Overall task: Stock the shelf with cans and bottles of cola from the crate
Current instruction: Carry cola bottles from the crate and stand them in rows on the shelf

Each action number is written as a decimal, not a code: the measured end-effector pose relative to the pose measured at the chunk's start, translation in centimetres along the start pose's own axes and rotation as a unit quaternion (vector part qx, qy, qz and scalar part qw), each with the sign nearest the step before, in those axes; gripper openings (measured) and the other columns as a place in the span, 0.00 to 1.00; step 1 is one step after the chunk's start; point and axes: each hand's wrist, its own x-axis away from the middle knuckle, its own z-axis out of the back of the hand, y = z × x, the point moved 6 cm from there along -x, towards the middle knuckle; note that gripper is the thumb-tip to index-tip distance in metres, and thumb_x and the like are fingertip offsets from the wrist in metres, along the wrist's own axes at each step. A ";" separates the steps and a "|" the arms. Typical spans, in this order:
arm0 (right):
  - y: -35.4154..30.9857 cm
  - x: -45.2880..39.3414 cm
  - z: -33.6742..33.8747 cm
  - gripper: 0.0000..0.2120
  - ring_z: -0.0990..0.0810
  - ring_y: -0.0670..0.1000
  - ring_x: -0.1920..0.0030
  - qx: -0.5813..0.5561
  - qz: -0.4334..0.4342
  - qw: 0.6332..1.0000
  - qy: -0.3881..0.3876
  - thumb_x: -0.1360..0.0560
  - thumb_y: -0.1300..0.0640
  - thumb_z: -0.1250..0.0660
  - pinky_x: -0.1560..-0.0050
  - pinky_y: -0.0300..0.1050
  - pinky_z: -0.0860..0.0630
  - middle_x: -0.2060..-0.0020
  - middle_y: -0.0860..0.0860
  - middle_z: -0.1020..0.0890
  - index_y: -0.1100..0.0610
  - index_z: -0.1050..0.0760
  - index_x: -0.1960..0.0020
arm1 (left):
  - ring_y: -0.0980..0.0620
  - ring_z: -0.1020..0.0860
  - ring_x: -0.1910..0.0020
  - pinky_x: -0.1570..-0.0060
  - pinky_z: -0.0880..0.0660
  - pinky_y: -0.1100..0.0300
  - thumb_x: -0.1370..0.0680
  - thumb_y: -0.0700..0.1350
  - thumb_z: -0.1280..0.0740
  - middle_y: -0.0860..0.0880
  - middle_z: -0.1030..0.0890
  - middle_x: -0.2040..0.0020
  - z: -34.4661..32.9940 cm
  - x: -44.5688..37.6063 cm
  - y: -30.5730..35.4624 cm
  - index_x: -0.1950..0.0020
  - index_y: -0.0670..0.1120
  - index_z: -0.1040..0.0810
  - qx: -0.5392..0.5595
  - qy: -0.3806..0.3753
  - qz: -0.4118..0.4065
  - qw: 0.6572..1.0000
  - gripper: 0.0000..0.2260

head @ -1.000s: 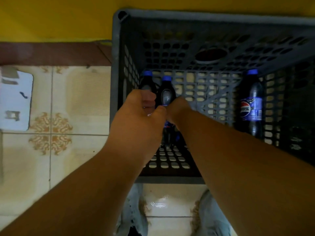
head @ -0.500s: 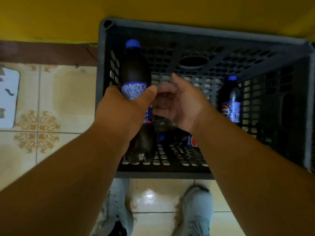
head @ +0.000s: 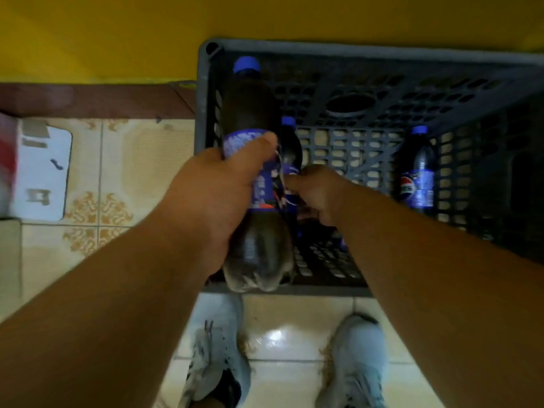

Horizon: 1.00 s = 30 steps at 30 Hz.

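Observation:
A dark grey perforated crate [head: 365, 55] stands on the tiled floor against a yellow wall. My left hand [head: 215, 195] grips a cola bottle [head: 250, 110] with a blue cap and blue label, lifted above the crate's left side. Down inside the crate, my right hand [head: 318, 192] is closed around a second cola bottle [head: 290, 142], whose blue cap pokes up beside the first. A third cola bottle [head: 418, 169] stands alone by the crate's right wall. No shelf and no cans are in view.
Two grey shoes [head: 356, 363] stand on glossy tiles just in front of the crate. A white cardboard piece [head: 44, 172] lies on the floor at the left, below a brown skirting strip [head: 88, 98].
My left hand has lifted its bottle higher out of the crate. My right hand has dropped lower and closed on the second bottle.

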 end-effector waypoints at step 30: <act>-41.1 81.3 3.5 0.23 0.17 0.56 0.71 -0.273 0.326 0.891 -0.157 0.34 0.43 0.32 0.69 0.46 0.19 0.56 0.67 0.20 0.61 0.22 0.50 | 0.45 0.16 0.68 0.67 0.17 0.53 0.33 0.53 0.31 0.40 0.16 0.63 8.5 60.4 51.2 0.51 0.39 0.20 0.152 -0.255 -0.273 0.915 0.19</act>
